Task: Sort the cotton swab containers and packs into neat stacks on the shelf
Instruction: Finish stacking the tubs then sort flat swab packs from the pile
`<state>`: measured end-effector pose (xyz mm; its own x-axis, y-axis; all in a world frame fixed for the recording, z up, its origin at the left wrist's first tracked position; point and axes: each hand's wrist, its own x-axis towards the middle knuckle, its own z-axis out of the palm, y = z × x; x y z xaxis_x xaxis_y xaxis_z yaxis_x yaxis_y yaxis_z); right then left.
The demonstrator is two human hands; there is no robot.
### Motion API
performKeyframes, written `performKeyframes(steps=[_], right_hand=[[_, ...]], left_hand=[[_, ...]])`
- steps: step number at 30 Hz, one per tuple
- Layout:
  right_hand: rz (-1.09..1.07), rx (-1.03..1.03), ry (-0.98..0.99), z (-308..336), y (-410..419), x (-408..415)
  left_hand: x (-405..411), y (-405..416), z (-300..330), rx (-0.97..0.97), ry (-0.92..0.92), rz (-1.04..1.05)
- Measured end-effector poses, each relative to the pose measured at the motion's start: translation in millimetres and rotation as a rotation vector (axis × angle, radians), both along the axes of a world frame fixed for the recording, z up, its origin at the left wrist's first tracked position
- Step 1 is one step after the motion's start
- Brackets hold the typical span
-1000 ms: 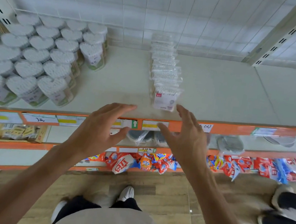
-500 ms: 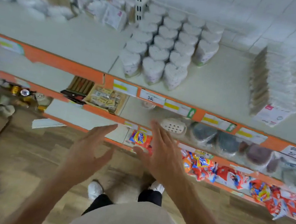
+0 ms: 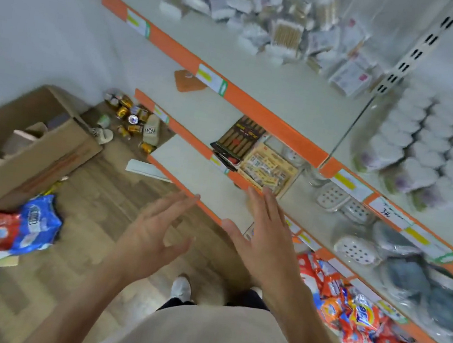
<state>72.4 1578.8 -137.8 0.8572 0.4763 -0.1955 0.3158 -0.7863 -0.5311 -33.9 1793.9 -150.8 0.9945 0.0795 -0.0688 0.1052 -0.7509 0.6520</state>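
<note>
Left hand [image 3: 150, 236] and right hand [image 3: 266, 234] hover empty, fingers spread wide; shelf [image 3: 281, 98] tags are unreadable.

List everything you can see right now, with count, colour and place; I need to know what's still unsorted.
loose swab packs: unsorted heap, too many to count, white and tan, top shelf left bay
heart-shaped containers: several neat rows, white, top shelf right bay
dark box: one, brown-black, second shelf
yellow box: one, yellow, beside the dark box
soap dishes: at least three, white, second shelf
grey bundles: several, wrapped, second shelf right
detergent bags: many, red-orange, lowest shelf
cans: a cluster, gold, floor corner
cardboard box: one, brown, floor left
hands: left hand and right hand, both open and empty
</note>
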Motion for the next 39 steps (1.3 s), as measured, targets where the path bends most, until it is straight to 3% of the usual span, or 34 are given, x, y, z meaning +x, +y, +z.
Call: performKeyframes(steps=[8,18,26,39], right_hand=[[0.018,0.064,-0.078,6,52,51],[0.029,0.233,-0.171,17,105,181],[0.034,0.176,-0.181,16,134,251],[-0.1,0.078,-0.195,14,202,276]], left_hand=[[41,40,-4,-0.079,-0.008,0.054],[167,84,19,-0.048,-0.016,0.051],[240,112,26,-0.029,-0.093,0.053],[322,208,18,-0.11,-0.16,-0.073]])
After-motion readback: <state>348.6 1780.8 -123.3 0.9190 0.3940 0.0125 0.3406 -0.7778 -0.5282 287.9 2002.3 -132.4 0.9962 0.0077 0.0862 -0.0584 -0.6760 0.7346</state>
